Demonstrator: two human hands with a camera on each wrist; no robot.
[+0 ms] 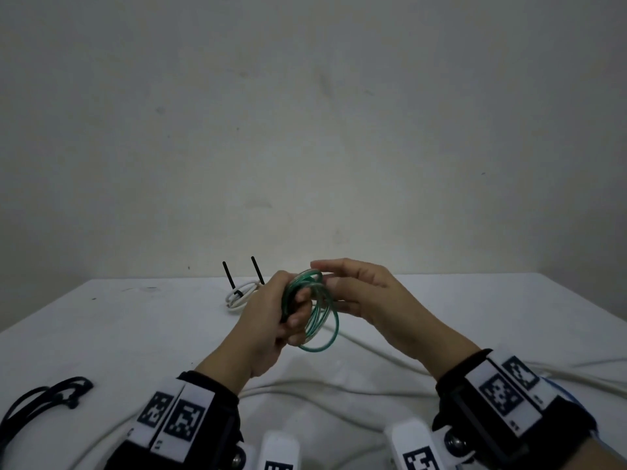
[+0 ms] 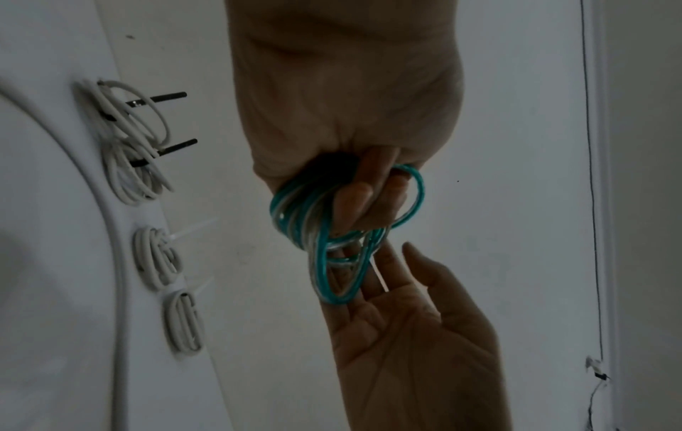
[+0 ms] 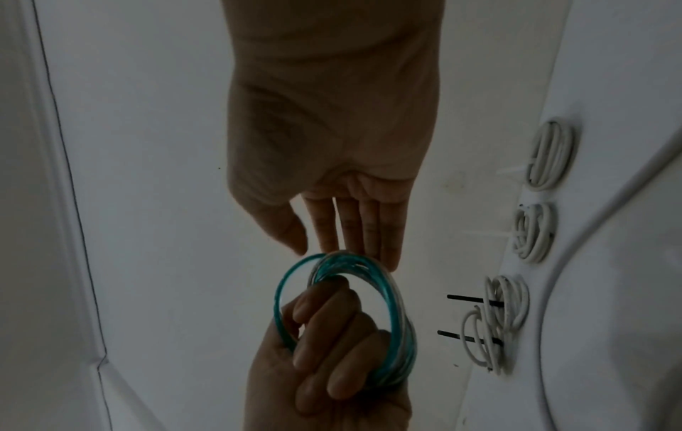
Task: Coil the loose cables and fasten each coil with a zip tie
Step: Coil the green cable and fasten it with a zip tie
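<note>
**Green coil standing on edge in the left hand, right hand flat beside it**

The green cable coil (image 1: pixel 314 312) is being held above the white table (image 1: pixel 135 334), in front of the white coils at the far edge; its loops are standing nearly upright, the ring's long axis running up and down with a slight lean, its open face turning toward the right hand; in the right wrist view the coil (image 3: pixel 387 320) is showing as a tall oval of several teal and clear turns, one loop splaying out from the bundle.

The left hand (image 1: pixel 271 320) is gripping the coil, its fingers (image 3: pixel 324 335) curling through the ring and bunching the turns against the palm; the left wrist view is showing the same hand (image 2: pixel 346 102) closing tightly round the bundle (image 2: pixel 317 233).

The right hand (image 1: pixel 366 300) is lying just beside the coil on its right, fingers (image 3: pixel 361 227) straight and close together, thumb apart, holding nothing; its fingertips are touching or nearly touching the top of the ring; which, I cannot tell.

Behind the coil, two white cable coils (image 1: pixel 239 295) are resting together on the table, black zip ties (image 1: pixel 228 274) sticking up from them; the wrist views are showing two more white coils (image 2: pixel 158 259) beside those, with pale ties; a loose white cable (image 1: pixel 390 354) is trailing across the table to the right of the coil; a black cable (image 1: pixel 44 401) is lying well to its left, near the table's front edge.
</note>
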